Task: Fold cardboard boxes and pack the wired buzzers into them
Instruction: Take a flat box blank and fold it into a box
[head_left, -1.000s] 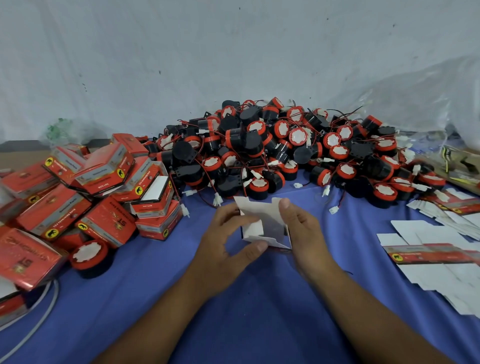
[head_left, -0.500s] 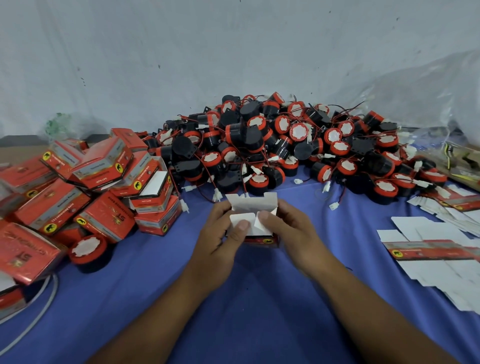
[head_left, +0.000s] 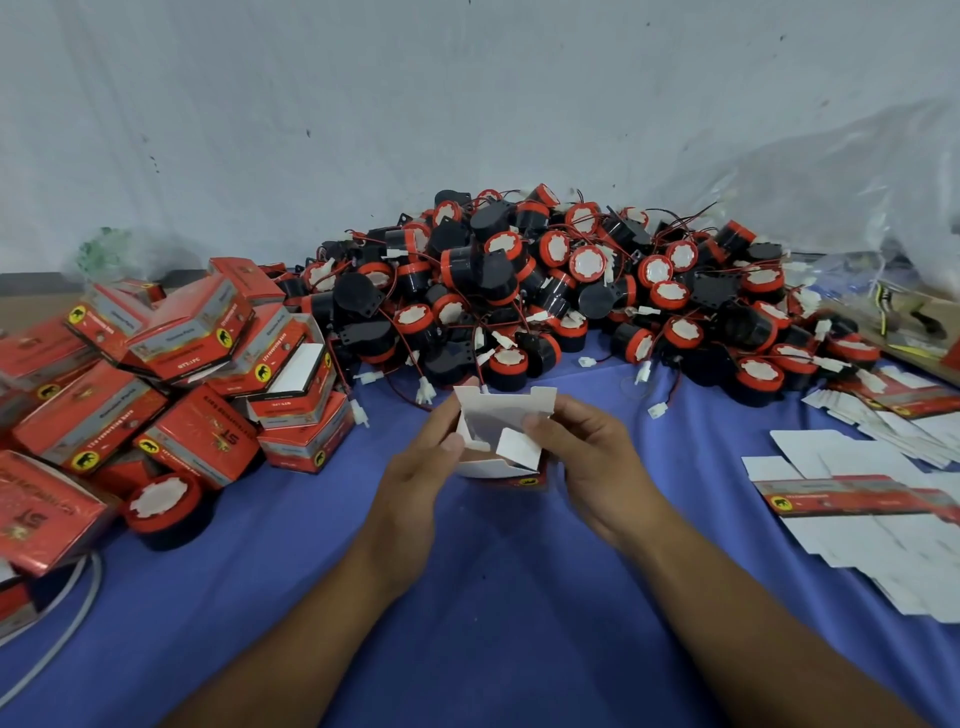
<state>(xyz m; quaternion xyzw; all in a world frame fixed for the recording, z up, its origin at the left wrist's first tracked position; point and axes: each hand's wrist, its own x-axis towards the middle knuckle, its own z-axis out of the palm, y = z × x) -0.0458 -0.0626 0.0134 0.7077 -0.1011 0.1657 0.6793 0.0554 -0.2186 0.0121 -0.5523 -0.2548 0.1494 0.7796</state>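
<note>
Cardboard box (head_left: 498, 415) sits over the table's (head_left: 493, 597) middle, mouth up. Your left hand (head_left: 423, 470) grips its left wall, your right hand (head_left: 589, 460) pinches the right flap, and the buzzers (head_left: 545, 291) lie just beyond.

Bare blue cloth (head_left: 291, 545) lies open across the near middle. The buzzer heap (head_left: 545, 291) walls off the far side, stacked red boxes (head_left: 171, 374) crowd the left, and flat box blanks (head_left: 857, 519) cover the right.
</note>
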